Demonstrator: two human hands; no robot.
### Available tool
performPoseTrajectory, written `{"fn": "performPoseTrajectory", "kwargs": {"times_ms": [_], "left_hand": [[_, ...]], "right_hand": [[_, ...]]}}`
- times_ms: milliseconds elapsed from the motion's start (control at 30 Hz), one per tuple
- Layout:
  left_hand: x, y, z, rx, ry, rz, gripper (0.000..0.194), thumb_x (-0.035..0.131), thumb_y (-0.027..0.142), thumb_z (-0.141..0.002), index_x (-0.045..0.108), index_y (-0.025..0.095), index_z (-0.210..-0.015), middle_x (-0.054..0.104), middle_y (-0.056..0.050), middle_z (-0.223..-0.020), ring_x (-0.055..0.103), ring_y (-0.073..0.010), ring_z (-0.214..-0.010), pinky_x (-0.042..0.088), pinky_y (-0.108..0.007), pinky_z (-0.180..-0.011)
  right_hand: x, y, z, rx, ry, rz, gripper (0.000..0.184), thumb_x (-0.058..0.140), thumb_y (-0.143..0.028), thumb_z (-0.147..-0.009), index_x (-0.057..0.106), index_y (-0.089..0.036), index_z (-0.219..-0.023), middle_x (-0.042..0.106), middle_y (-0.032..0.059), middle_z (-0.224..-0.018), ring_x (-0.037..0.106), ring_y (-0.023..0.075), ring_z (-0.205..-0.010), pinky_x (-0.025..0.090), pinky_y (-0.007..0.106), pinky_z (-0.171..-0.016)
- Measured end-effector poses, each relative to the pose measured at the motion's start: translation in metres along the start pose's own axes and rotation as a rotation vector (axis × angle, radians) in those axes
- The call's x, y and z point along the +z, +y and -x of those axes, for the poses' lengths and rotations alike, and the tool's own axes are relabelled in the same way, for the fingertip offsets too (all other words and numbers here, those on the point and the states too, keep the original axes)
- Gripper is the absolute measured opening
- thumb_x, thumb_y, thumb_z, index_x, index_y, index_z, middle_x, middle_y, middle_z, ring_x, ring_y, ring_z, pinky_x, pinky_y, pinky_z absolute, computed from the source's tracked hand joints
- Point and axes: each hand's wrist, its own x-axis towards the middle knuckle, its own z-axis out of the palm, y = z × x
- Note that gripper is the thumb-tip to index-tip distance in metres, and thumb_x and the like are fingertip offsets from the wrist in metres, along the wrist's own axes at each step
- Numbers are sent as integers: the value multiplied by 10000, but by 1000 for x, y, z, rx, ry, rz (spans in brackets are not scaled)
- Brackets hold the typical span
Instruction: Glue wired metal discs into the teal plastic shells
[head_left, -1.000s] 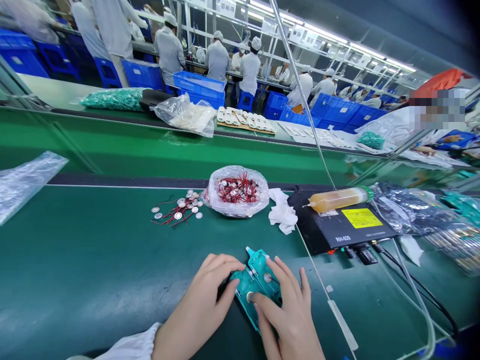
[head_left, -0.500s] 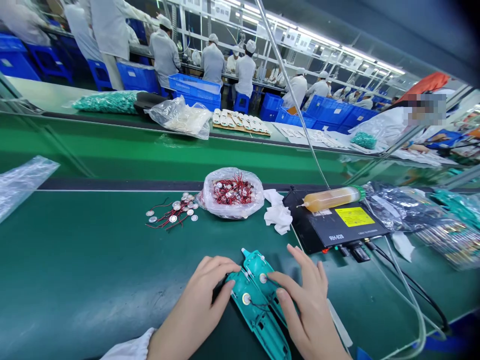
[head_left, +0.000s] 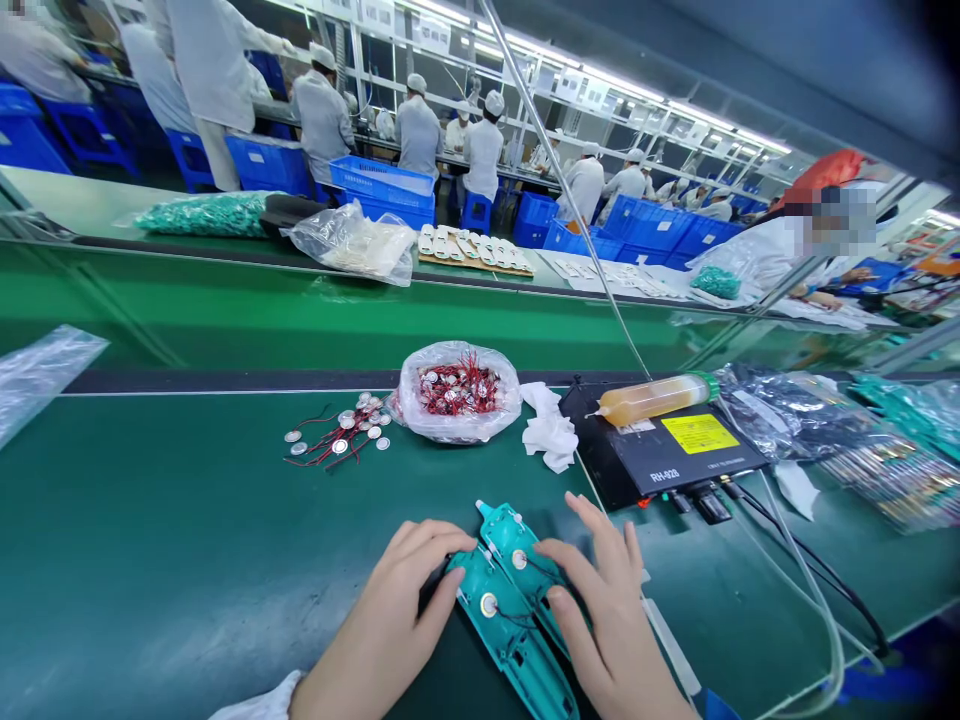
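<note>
Head view, two bare hands at a green conveyor bench point(head_left: 187, 570). Fingers of the left hand point(head_left: 390, 620) curl against the near edge of a teal plastic casing point(head_left: 510, 640), seemingly in a light hold. Fingers of the right hand point(head_left: 607, 630) are spread wide, with the thumb point(head_left: 559, 603) beside the casing; no firm grip shows. The casing lies flat between the hands, in two long pieces side by side, with round metal discs point(head_left: 489, 604) set into it and thin wires across it. It probably handles as light, stiff, smooth plastic, best taken by its outer edges, away from the delicate discs and wires. Beyond it lie loose wired discs point(head_left: 337, 435), a plastic bag of more point(head_left: 457, 395), a crumpled white cloth point(head_left: 550, 428), and an amber syringe point(head_left: 652, 398) on a black box point(head_left: 660, 455). Workers in white stand farther off, near blue crates point(head_left: 382, 192).
</note>
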Motion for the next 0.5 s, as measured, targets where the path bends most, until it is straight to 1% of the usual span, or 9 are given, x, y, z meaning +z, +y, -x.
{"fn": "performPoseTrajectory", "kwargs": {"times_ms": [33,100,167,200,233,300,367,433,500], "left_hand": [[0,0,0,1,-1,0,235,487,143,-864,639,273,-988,682,-17,-1010,620,-201,-948,529,-331,-821],[0,0,0,3,1,1,233,483,149,-867,637,275,-986,680,-19,-1012,622,-201,-950,531,-333,-824],[1,0,1,-4,14,2,227,482,160,-868,641,277,-981,673,-24,-1030,621,-204,-967,531,-344,-840],[2,0,2,-12,22,2,224,484,168,-869,642,277,-982,666,-29,-1050,620,-207,-978,532,-350,-846],[2,0,2,-23,31,0,221,486,176,-870,643,277,-988,657,-35,-1072,620,-210,-989,534,-353,-848],[3,0,3,-44,41,-3,222,492,193,-873,639,282,-1013,639,-44,-1116,618,-215,-1010,543,-351,-839],[2,0,4,-57,47,-7,217,497,204,-876,636,285,-1022,632,-47,-1134,621,-218,-1012,553,-342,-819],[2,0,4,-62,51,-9,204,504,213,-877,638,283,-1013,633,-48,-1128,628,-217,-1001,557,-338,-810],[1,0,3,-64,50,-12,193,511,218,-875,641,278,-1005,636,-50,-1116,632,-217,-993,557,-341,-816]], "right_hand": [[-2,1,1,1,-2,5,246,439,-364,-911,550,-262,-1105,480,129,-1302,491,359,-1185,340,685,-920],[-4,1,2,-30,-7,12,359,504,-468,-869,506,-234,-1141,576,134,-1168,563,347,-1082,351,668,-915],[-4,-1,4,-86,-21,17,445,535,-542,-828,493,-213,-1125,608,135,-1097,598,339,-1009,377,641,-894],[-2,-3,5,-103,-26,26,437,538,-547,-823,498,-210,-1097,605,142,-1100,599,336,-1003,396,620,-879],[0,-5,5,-107,-23,41,390,537,-530,-831,508,-212,-1055,593,148,-1121,593,332,-1017,412,597,-868],[6,-8,6,-89,-2,76,239,534,-441,-858,527,-225,-961,555,147,-1183,559,325,-1078,425,562,-867],[12,-11,4,-73,30,98,113,532,-344,-869,539,-233,-891,526,131,-1224,518,324,-1133,410,561,-889],[15,-14,-1,-68,51,92,72,542,-306,-861,545,-237,-841,520,114,-1229,491,328,-1157,381,581,-914],[17,-18,-6,-70,59,75,79,551,-302,-852,542,-241,-803,536,97,-1207,480,329,-1158,356,597,-926]]}}
